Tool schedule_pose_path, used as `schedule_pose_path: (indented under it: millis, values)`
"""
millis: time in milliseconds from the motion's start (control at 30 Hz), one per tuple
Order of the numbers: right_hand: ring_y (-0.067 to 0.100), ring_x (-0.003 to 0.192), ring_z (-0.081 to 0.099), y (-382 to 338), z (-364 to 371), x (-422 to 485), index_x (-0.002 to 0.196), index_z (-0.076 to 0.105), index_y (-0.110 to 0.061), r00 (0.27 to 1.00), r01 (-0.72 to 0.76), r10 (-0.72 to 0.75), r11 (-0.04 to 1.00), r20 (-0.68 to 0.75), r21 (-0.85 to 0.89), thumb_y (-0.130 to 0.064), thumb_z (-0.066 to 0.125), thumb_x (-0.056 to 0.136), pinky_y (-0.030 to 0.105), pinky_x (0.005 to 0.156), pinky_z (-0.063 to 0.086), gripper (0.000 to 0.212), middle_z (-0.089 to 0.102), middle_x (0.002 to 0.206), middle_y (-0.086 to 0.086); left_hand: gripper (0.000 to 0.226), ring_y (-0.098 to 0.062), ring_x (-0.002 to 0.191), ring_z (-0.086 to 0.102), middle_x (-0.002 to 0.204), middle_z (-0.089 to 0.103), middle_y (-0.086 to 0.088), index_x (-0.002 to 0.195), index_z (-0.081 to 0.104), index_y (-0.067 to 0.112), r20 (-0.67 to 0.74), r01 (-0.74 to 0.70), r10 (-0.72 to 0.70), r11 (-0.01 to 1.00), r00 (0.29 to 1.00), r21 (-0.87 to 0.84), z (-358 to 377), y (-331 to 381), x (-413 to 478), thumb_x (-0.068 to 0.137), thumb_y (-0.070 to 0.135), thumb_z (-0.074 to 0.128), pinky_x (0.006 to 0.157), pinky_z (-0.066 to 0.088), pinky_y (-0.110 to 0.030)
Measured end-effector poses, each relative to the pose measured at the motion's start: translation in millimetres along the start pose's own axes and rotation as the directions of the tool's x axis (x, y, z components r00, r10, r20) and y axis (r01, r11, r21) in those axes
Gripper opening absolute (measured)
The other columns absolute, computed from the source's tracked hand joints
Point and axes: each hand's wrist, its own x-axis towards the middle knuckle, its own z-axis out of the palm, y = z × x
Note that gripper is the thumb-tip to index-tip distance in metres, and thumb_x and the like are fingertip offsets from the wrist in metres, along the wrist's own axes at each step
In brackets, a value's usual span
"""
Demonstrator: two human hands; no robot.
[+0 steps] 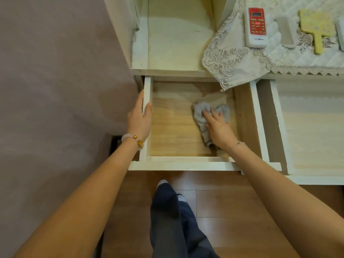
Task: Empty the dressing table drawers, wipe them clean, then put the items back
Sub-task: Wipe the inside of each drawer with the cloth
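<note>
Two drawers of the dressing table are shown pulled out, both bare of items. The left drawer (148, 90) is gripped at its left wall by the left hand (139, 118), with the thumb inside and the fingers curled over the outer face. The right hand (218, 129) is laid flat, fingers extended, on a crumpled grey cloth (200, 112), which is pressed to the wooden floor of this drawer toward its right side. The right drawer (279, 116) is left untouched just beside it.

A remote control (256, 27) and a yellow hand mirror (316, 25) are seen on the lace cover (232, 58) of the table top, well apart from both hands.

Step in hand: wiping, judged from the emptied drawers and the cloth under the palm; restocking has not yet begun.

Next move, as judged: the cloth would be swept across the unwiped left and near parts of the floor and into the corners, the drawer being steadied against the push. Whether the right drawer has been wiped cannot be told.
</note>
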Motion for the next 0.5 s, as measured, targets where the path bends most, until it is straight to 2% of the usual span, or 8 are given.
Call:
schedule_pose_path:
  millis: [67,167,267,333,433,500]
  values:
    - [0.035,0.144,0.002,-20,6,9,0.148,0.020,-0.019,0.998,0.061,-0.061,0.997,0.002,-0.038,-0.012,0.036,0.099,0.055,0.111,0.016,0.052,0.007,0.158,0.007,0.047,-0.005,0.113,0.045,0.142,0.042,0.005,0.147,0.023,0.028,-0.006,-0.006,0.006,1.000,1.000,0.008,-1,0,0,0.101,0.028,0.033,0.078,0.033,-0.003]
    - [0.032,0.144,0.004,-39,17,15,0.147,0.022,-0.023,0.992,0.128,-0.128,0.990,0.017,-0.060,-0.011,0.037,0.098,0.052,0.112,0.012,0.052,0.009,0.158,0.004,0.047,-0.012,0.123,0.044,0.143,0.042,0.004,0.147,0.023,0.028,-0.004,-0.003,0.003,1.000,1.000,0.011,-1,1,0,0.101,0.029,0.033,0.088,0.034,-0.016]
    - [0.029,0.145,0.007,-35,19,13,0.147,0.024,-0.024,0.989,0.149,-0.149,0.989,-0.013,0.019,-0.014,0.036,0.099,0.048,0.114,0.011,0.050,0.014,0.157,0.004,0.048,-0.009,0.123,0.044,0.144,0.041,0.004,0.147,0.024,0.028,-0.005,-0.005,0.005,1.000,1.000,0.015,-1,1,0,0.101,0.029,0.034,0.090,0.034,-0.017]
    - [0.028,0.144,0.013,-30,17,11,0.146,0.025,-0.022,0.983,0.181,-0.175,0.978,-0.059,0.103,-0.016,0.043,0.097,0.043,0.116,0.015,0.053,0.019,0.156,0.006,0.047,-0.014,0.126,0.044,0.144,0.041,0.003,0.147,0.024,0.027,-0.008,-0.014,0.014,1.000,1.000,0.006,-1,0,1,0.101,0.028,0.034,0.095,0.036,-0.021]
    - [0.023,0.142,0.020,-28,15,9,0.146,0.025,-0.015,0.986,0.110,-0.084,0.977,-0.146,0.181,-0.021,0.056,0.090,0.030,0.114,0.018,0.064,0.021,0.155,0.007,0.047,-0.018,0.128,0.044,0.144,0.042,0.002,0.147,0.025,0.026,-0.007,-0.030,0.030,1.000,1.000,0.005,-1,0,1,0.101,0.028,0.034,0.104,0.038,-0.030]
    - [0.022,0.143,0.019,-29,16,8,0.146,0.023,-0.010,0.988,0.032,-0.003,0.983,-0.154,0.182,-0.028,0.061,0.088,0.029,0.114,0.019,0.072,0.017,0.156,0.008,0.047,-0.019,0.127,0.045,0.144,0.042,0.001,0.147,0.025,0.026,-0.010,-0.036,0.036,0.999,0.999,0.016,-1,1,1,0.101,0.027,0.034,0.104,0.039,-0.033]
